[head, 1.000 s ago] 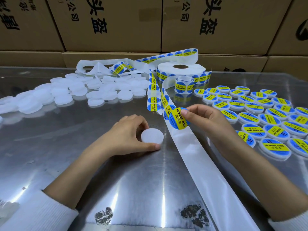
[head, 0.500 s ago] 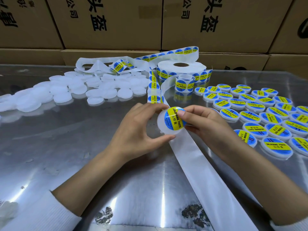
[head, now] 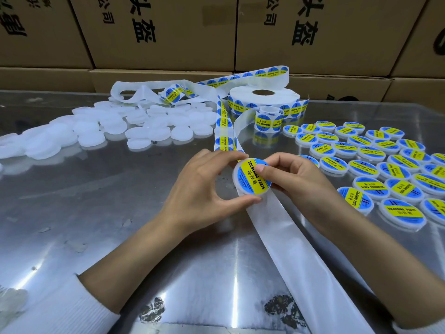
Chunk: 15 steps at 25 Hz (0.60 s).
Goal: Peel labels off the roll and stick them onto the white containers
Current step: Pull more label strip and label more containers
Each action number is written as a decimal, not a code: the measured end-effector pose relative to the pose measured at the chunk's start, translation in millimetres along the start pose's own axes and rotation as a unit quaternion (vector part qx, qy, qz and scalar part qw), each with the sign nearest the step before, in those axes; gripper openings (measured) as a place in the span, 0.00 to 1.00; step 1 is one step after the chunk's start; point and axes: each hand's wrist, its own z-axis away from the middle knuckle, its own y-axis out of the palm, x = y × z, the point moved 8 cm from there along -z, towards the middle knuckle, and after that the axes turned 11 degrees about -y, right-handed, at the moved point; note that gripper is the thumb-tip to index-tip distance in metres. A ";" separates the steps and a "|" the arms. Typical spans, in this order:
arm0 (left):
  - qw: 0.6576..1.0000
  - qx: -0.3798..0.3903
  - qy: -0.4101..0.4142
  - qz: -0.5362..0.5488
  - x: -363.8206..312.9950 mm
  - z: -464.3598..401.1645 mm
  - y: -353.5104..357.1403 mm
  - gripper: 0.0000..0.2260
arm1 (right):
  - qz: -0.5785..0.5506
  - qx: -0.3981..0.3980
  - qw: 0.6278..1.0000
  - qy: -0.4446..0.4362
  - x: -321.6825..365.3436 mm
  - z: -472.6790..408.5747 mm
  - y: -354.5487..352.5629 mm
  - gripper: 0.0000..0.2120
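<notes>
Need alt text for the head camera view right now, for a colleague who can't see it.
Over a shiny metal table, the left hand grips a white container while the right hand presses a blue-and-yellow label onto it. Unlabeled containers lie at left, labeled containers at right, the label roll behind.

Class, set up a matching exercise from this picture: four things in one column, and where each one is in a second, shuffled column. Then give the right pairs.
Things
1. plain containers
2. labelled containers
3. label roll
4. held container

Places
A. table, far middle, before the boxes
B. between both hands
C. table, left
D. table, right

Pairs: 1-C, 2-D, 3-A, 4-B
</notes>
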 end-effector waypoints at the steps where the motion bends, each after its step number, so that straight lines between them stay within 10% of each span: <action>1: 1.000 -0.002 -0.001 0.000 0.0 -0.1 -0.4 0.26 | -0.003 -0.002 1.000 -0.002 0.3 -0.1 0.2 0.06; 15: 0.997 -0.052 -0.035 0.047 -6.8 3.3 -10.7 0.25 | 0.057 0.006 0.989 -0.139 10.9 -2.1 4.5 0.06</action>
